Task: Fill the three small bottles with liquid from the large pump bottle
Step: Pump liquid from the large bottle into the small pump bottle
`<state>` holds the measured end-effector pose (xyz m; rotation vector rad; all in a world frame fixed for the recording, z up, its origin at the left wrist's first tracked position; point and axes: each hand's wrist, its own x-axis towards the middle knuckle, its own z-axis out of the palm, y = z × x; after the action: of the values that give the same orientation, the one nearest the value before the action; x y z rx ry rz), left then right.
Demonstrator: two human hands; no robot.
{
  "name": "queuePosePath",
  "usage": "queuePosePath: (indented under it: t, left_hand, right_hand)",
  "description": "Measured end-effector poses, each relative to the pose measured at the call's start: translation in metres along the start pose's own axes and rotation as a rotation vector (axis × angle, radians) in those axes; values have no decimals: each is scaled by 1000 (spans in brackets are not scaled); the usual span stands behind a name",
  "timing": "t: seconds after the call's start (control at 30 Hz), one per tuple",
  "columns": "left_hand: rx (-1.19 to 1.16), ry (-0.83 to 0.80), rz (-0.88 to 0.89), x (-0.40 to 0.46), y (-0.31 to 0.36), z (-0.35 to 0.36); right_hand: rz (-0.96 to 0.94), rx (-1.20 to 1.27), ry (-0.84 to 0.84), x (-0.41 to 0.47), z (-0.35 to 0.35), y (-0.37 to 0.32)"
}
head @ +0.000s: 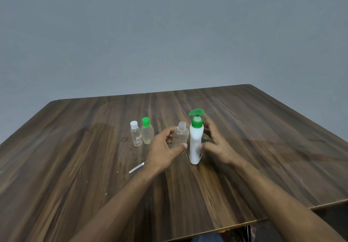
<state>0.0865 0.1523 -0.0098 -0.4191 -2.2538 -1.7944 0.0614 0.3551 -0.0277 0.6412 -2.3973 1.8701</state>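
While uncapped in the left hand (165, 147) — clear small bottle (181, 136); right hand (216, 145) loose beside white, green-topped pump bottle (195, 141).

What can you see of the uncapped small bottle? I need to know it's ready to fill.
The uncapped small bottle is clear plastic, upright, its threaded neck open, with no liquid visible inside. The left hand holds it in its grip, thumb across the front, just left of the white pump bottle. Whether its base touches the table is hidden.
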Motion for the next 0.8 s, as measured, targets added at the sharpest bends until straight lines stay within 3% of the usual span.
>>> queuePosePath:
  t: [0.1,0.17,0.3,0.43,0.8]
  left_hand:
    - [5,2,-3,6,3,2]
    - [-1,9,1,10,7,1]
    - [-42,10,-4,18,14,1]
    - [-35,-44,-46,21,12,2]
    - [15,-55,-18,24,10,4]
  right_hand:
    - [48,249,278,11,-14,-34]
    - [149,210,351,31,-20,-66]
    - [290,-131,199,72,-15,-113]
    - [476,-390,-27,84,-2,-117]
    - [602,-369,-60,80,3,-117]
